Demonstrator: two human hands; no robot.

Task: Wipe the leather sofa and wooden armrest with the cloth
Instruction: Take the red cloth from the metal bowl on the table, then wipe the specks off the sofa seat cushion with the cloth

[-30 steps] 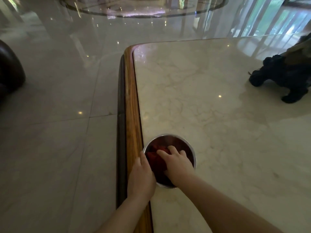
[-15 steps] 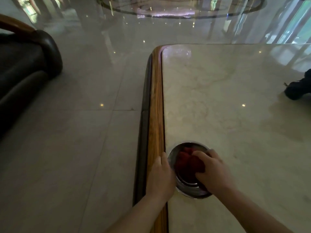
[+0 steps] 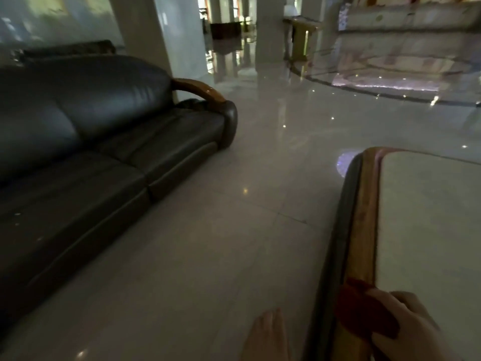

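The red cloth [image 3: 364, 313] has been lifted out of the metal bowl in which it lay half a second ago; the bowl is no longer seen. The cloth is now bunched in the right hand [image 3: 406, 327], whose fingers are curled closed around it over the wooden edge of the marble table [image 3: 426, 217], at the lower right. The left hand [image 3: 268, 334], which had rested on that wooden edge, is now held out over the floor [image 3: 234, 256], apart from the table, fingers extended together and gripping nothing. The view has swung to the left, so that the leather sofa [image 3: 104, 131] is shown almost in full on the left.

The cloth appears dark red and crumpled; its folds are blurred. The sofa is dark and glossy, with a curved wooden armrest [image 3: 200, 91] at its far end. Both wrists are cut off by the lower edge, and the sofa's near end is cut off at the left.
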